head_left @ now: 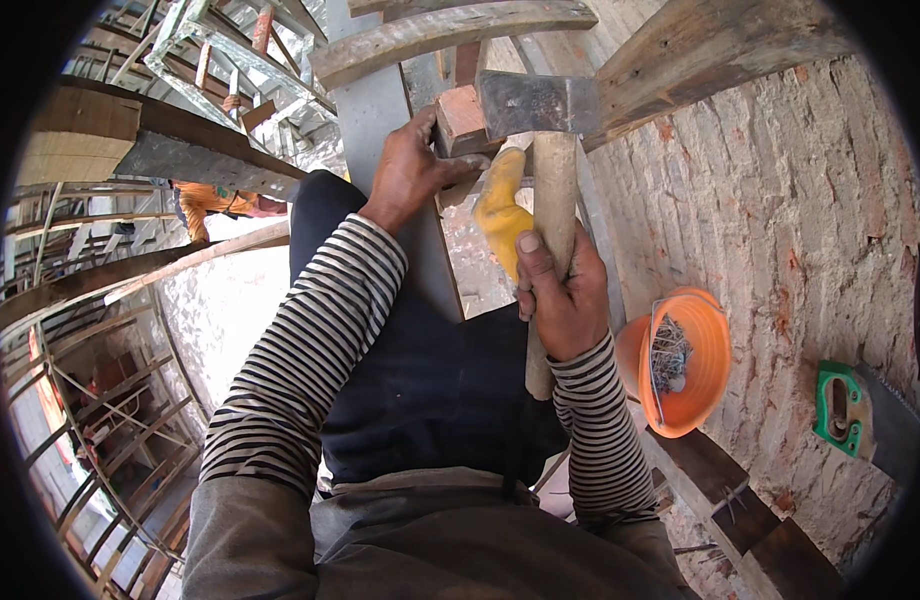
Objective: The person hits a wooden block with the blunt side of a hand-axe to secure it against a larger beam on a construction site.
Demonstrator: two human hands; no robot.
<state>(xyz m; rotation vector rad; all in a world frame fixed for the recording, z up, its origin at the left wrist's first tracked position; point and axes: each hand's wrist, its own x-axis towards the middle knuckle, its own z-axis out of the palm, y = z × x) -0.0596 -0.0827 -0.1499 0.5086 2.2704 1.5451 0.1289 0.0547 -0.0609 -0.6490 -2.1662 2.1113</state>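
My right hand (568, 295) is wrapped round the pale wooden handle of a hatchet (554, 190), its thumb lying along the shaft. The dark, worn metal head of the hatchet is at the top, right beside a wooden block (462, 118) with a reddish end face. That block is in the grip of my left hand (412, 172), with the thumb under its near edge and the fingers partly hidden at its left side. Whether the blade touches the block I cannot tell. Just left of the handle shows a yellow shoe-like thing (502, 212), partly covered by my right hand.
An orange bucket (717, 365) holding many nails hangs or stands at the right, near a green-handled saw (840, 408) by the rough wall (740, 220). A curved timber (460, 38) crosses ahead. Leftward, a person in orange (205, 203) is among scaffolding and beams.
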